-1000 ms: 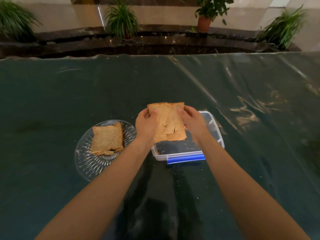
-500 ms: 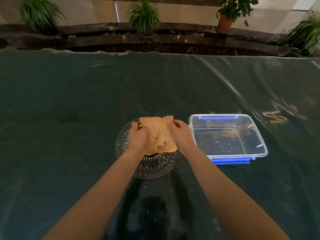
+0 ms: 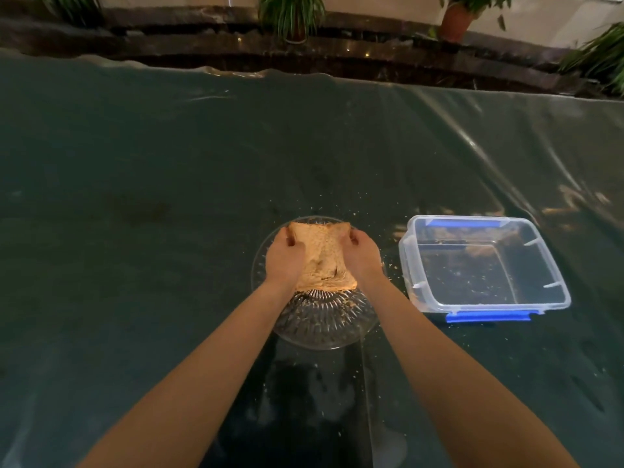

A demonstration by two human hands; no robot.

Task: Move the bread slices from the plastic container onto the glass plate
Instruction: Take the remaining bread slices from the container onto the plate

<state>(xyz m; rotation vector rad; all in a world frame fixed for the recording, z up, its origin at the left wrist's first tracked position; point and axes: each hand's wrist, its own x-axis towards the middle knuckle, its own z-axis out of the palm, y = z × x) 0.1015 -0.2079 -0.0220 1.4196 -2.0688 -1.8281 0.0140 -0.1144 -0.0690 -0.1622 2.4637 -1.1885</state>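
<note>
Since the plastic container (image 3: 483,265) at 3 o'clock looks empty, we're nearly done: left hand (image 3: 283,261) and right hand (image 3: 364,257) both pinch the bread slice (image 3: 322,261) over the glass plate (image 3: 320,329).

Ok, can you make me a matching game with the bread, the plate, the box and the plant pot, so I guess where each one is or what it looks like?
Things:
1. bread
2. glass plate
3. plastic container
4. plant pot

Clues:
A. no slices inside, only crumbs, blue clips on its edges
B. far off beyond the table, orange-brown
C. held at its sides by the left hand and the right hand
D. see-through with ridges, under the bread

Pairs: 1-C, 2-D, 3-A, 4-B
</note>
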